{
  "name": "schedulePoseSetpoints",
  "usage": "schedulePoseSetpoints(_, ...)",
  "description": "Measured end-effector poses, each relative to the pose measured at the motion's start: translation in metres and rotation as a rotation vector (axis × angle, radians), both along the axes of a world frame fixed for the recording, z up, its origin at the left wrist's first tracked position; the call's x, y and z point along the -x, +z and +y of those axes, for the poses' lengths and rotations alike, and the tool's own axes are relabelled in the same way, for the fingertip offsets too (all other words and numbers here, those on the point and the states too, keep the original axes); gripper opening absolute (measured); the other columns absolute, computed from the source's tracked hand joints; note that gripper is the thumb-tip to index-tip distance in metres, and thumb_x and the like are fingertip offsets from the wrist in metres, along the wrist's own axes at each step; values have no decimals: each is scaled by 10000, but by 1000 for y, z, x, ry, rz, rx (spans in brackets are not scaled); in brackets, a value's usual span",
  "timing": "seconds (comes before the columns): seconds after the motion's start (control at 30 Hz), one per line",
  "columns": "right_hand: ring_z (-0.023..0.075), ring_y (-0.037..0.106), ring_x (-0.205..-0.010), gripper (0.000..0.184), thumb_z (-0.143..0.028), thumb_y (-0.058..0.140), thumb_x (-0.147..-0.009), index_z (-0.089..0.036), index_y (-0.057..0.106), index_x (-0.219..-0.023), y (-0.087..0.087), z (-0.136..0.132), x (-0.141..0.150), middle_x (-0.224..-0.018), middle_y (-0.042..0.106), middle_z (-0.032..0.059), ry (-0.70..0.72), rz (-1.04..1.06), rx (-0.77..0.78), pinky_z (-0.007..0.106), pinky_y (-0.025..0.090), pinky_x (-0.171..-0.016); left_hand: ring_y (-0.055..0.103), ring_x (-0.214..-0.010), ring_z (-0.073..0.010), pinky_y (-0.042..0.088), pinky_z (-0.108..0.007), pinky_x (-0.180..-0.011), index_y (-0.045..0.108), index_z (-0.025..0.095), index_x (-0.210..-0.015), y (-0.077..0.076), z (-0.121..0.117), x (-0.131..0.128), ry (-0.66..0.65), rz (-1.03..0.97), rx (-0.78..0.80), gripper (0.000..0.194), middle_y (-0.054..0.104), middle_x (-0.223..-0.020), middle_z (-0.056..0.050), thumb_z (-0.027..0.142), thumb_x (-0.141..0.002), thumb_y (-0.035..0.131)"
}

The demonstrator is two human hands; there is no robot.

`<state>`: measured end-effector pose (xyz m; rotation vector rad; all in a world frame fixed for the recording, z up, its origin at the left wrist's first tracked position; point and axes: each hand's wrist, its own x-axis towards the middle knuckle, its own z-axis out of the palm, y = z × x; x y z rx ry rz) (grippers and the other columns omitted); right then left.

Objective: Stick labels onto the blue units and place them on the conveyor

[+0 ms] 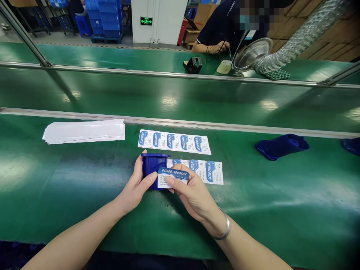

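Observation:
My left hand (137, 182) is wrapped around a dark blue plastic housing (153, 163) above the green table. Between thumb and fingers, my right hand (194, 191) pinches a blue-and-white label (173, 175) printed "DC52Q-5000L/H". The label overlaps the front of the housing; whether any of it sticks there I cannot tell. Behind my right hand lies a partly covered label sheet (215, 172). Just beyond it is a full label sheet (174, 141) with several printed labels in a row.
A stack of white strips (84, 131) lies at left. To the right sit another blue housing (282, 146) and part of a blue piece (351, 145). A metal rail (180, 75) crosses ahead. Beyond it, a co-worker (219, 26) works near a fume duct (303, 37).

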<state>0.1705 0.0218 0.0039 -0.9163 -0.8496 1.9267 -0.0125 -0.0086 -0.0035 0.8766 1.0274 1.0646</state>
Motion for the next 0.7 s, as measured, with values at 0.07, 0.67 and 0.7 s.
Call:
schedulePoseSetpoints(0.07, 122, 472, -663, 324, -339, 928, -765, -194, 651, -849, -1, 0, -1, -782, 607, -12, 6, 6, 0, 249, 386, -614, 299, -1509, -313, 280, -455, -1241, 55, 344, -1617, 0, 0, 0, -8, -3, 6, 800, 293, -1663, -48, 439, -995, 549)
schedulePoseSetpoints(0.67, 137, 480, -671, 360, -374, 944, -728, -205, 650, -849, 0, 1, 0, -762, 608, -13, -7, -1, 23, 252, 394, -613, 478, -1379, -325, 415, -472, -1150, 7, 352, -1611, 5, 3, -1, -46, 29, -23, 1021, 422, -1572, -87, 374, -888, 728)
schedulePoseSetpoints(0.7, 136, 475, -665, 354, -375, 942, -731, -205, 652, -841, 0, 1, 0, -747, 599, -17, -8, -2, 17, 253, 392, -613, 473, -1384, -331, 412, -482, -1153, 4, 354, -1612, 5, 3, -1, -43, 36, -25, 1023, 427, -1571, -87, 379, -888, 726)
